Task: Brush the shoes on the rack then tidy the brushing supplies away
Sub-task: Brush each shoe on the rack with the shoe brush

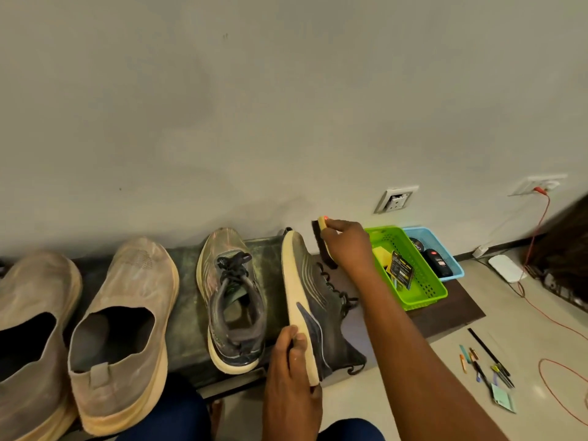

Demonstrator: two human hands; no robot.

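Grey lace-up sneaker (313,300), tipped on its side at the rack's (184,313) right end, gripped at the heel by left hand (291,370). Right hand (345,246) curled round shoe brush (323,243), bristles beside the toe. Brushing under way; tidying not begun. Four shoes: two sneakers, two tan slip-ons (124,329) looking dusty. Beyond, two baskets, green (423,291) and blue (445,249), holding supplies.

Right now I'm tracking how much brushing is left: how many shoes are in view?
4. Two tan slip-ons stand at the rack's left, a grey laced sneaker mid-rack, and its mate tilted on edge in the left hand.
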